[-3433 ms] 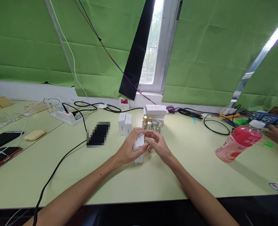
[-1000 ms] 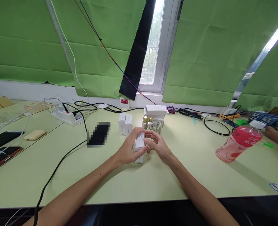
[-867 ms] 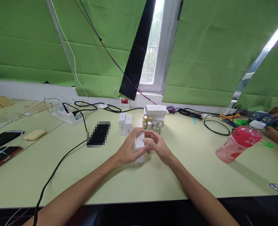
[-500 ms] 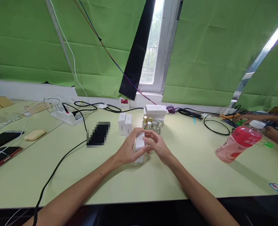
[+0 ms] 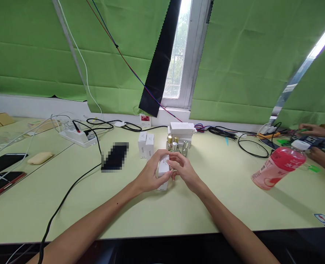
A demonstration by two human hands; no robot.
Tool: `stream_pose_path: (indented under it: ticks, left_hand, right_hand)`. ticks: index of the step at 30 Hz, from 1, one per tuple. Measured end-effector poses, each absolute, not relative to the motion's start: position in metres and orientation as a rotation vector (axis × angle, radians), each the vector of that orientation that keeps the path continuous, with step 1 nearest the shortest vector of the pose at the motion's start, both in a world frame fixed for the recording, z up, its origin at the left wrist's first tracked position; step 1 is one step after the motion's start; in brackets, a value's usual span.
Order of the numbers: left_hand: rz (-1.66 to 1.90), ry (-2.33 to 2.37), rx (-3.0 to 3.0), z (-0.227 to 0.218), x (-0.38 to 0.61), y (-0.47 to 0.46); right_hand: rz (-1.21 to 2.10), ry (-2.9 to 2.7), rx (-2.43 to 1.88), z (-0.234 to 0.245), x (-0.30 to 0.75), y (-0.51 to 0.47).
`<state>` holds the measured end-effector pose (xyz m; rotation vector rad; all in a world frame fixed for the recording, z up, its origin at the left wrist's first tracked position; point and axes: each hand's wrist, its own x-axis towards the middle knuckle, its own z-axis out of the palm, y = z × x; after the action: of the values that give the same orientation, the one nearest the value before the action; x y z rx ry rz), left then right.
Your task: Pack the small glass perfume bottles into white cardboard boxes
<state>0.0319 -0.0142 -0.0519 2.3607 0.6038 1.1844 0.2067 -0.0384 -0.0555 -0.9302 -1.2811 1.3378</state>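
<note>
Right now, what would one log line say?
left hand: holding white box; right hand: touching it; beyond: small bottles, two upright boxes

You hold a small white box (image 5: 163, 167) upright on the pale table (image 5: 140, 220), left hand (image 5: 151, 174) and right hand (image 5: 186, 170) cupped around its top.
Two similar white boxes (image 5: 149, 146) stand just beyond your left hand; gold- and silver-capped bottles (image 5: 174, 146) cluster past your right, before a stack of white cartons (image 5: 182, 128). A pink drink bottle (image 5: 280, 165) sits to your right, near a co-worker's hands (image 5: 321, 158).

A white box (image 5: 163, 167) (lettered on top) stands upright on the table (image 5: 162, 216).
</note>
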Motion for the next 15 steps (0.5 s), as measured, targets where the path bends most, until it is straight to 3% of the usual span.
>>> stream_pose_path:
  ticks: [15]
  left_hand:
    - [1.177, 0.603, 2.371, -0.0525, 0.0313, -0.0141]
  right_hand:
    - [1.334, -1.287, -0.935, -0.0544, 0.207, -0.0387]
